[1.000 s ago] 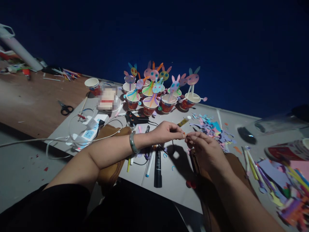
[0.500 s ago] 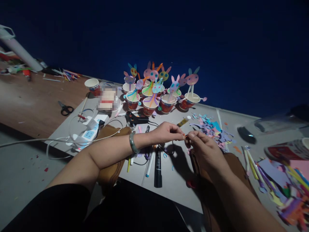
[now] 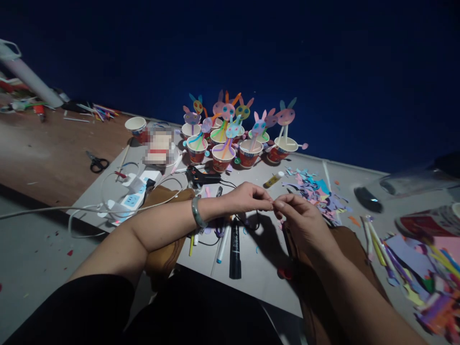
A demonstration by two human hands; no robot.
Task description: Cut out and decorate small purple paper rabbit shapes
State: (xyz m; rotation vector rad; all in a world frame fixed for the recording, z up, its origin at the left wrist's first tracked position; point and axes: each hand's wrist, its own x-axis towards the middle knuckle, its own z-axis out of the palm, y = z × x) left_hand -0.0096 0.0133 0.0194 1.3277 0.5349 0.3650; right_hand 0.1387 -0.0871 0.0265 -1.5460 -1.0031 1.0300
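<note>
Over the middle of the table, my left hand [image 3: 250, 197] and my right hand [image 3: 299, 215] meet fingertip to fingertip. Thumb and forefinger are pinched together on each. A small orange piece showed between them a moment ago; the fingers now cover it. A jade-green bangle [image 3: 197, 213] circles my left wrist. Below the hands lie a black marker [image 3: 235, 249] and a white pen with a blue end [image 3: 223, 242]. Just beyond them rests a glue stick [image 3: 273, 179]. Behind stand several paper cups [image 3: 223, 158] holding paper rabbit-like figures [image 3: 259, 125] on coloured stems.
A black glue gun [image 3: 203, 176] lies left of the hands, near a white power strip [image 3: 134, 197] with cables. Paper scraps [image 3: 319, 191] are heaped at the right. Scissors [image 3: 97, 162] rest on the wooden surface at left. Coloured strips [image 3: 406, 273] spread at far right.
My right fingertips have closed in against the left ones, and the orange piece has gone out of sight between them. The rest stays as it was.
</note>
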